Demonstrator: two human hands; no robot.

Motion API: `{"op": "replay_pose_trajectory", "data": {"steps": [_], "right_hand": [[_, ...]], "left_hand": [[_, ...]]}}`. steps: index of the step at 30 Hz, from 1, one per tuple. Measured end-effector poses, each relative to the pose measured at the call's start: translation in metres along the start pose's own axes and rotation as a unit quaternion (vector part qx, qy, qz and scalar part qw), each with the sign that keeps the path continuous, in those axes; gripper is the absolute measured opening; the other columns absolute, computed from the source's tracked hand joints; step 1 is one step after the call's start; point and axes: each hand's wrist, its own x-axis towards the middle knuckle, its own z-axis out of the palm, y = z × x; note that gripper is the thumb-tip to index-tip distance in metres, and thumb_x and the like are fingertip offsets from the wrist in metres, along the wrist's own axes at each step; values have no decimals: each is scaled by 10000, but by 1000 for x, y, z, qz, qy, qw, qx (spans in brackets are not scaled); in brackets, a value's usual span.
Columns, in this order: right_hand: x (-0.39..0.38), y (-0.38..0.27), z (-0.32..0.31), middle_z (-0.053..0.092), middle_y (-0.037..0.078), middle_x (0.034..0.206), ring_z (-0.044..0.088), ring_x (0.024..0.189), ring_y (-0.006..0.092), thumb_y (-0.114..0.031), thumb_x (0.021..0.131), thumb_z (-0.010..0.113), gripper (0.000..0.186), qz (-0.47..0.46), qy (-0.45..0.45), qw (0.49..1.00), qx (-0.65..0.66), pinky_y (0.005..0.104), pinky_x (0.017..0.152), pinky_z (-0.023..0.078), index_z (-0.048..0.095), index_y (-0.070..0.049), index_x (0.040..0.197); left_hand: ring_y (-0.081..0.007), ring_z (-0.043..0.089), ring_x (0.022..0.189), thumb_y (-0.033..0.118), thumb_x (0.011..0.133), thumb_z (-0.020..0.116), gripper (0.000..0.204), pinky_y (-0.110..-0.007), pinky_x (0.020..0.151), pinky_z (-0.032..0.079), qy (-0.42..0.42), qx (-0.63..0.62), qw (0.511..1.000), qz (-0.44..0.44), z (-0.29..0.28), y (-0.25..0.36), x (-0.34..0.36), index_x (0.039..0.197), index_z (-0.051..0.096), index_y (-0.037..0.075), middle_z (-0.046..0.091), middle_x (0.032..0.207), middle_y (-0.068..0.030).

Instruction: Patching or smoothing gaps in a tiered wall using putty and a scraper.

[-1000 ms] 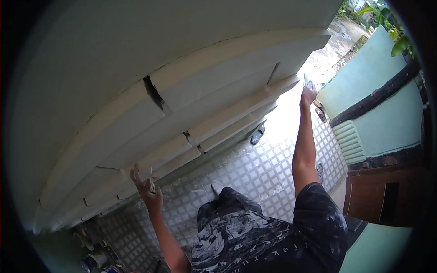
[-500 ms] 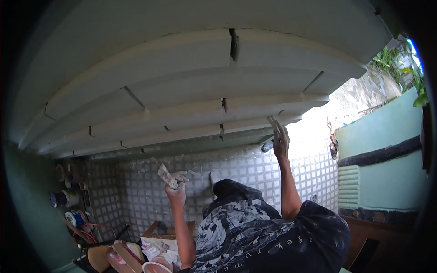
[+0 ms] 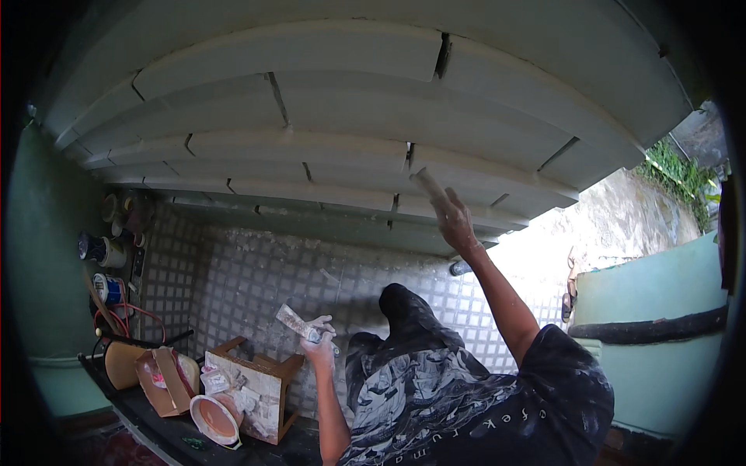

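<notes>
My left hand (image 3: 319, 348) is low in front of my body, closed round a putty knife (image 3: 293, 319) whose wide blade is smeared with whitish paste. Some of its fingers are stretched past the handle. Raised higher and to the right, my right hand (image 3: 455, 220) grips a flat, pale scraper (image 3: 427, 185), slightly blurred. That scraper's end lies close to a dark gap in the off-white stepped boards (image 3: 326, 109); whether it touches them I cannot tell. White dust coats both hands.
At lower left stands a small wooden table (image 3: 268, 388), a bucket (image 3: 215, 420) of pinkish paste beside it. A cardboard box (image 3: 164, 381) sits on a chair (image 3: 123, 363). Paint cans (image 3: 113, 253) line the left wall. A green wall (image 3: 653, 291) bounds the right.
My right hand has moved left and up with its scraper, toward the gap in the boards. The view has shifted, bringing more of the table and bucket in. My left hand still grips its putty knife.
</notes>
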Motion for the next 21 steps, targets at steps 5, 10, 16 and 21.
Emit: {"op": "replay_pose_trajectory", "data": {"steps": [5, 10, 16, 21], "right_hand": [[14, 52, 8, 616, 143, 1071, 597, 982, 363, -85, 912, 541, 243, 55, -52, 997, 22, 442, 814, 487, 618, -117, 1140], [33, -21, -92, 610, 139, 1218, 551, 1152, 335, -149, 909, 575, 314, -46, -328, 942, 52, 453, 969, 425, 611, -120, 1220], [89, -23, -189, 665, 155, 1008, 676, 837, 284, -70, 861, 647, 449, -36, 62, 989, 130, 377, 656, 542, 575, -150, 1297], [100, 6, -228, 685, 139, 959, 703, 743, 243, -68, 857, 664, 464, 58, 156, 984, -69, 336, 556, 556, 565, -158, 1301]], "left_hand": [[-152, 591, 762, -196, 659, 511, 408, -273, 660, 506, 45, 1, 999, 13, 17, -6, -9, 984, 496, 50, 614, 1078, -172], [-158, 584, 747, -152, 681, 491, 386, -261, 631, 494, 138, -51, 988, 51, 57, -15, -12, 1014, 508, 42, 618, 1073, -161], [-143, 579, 767, -71, 759, 492, 444, -246, 669, 489, 99, -184, 977, -41, 138, -51, 7, 1193, 508, 19, 625, 960, -85], [-142, 564, 744, -82, 731, 475, 442, -228, 636, 456, 52, -170, 979, -104, 232, -20, 26, 1163, 529, -6, 634, 973, -110]]}}
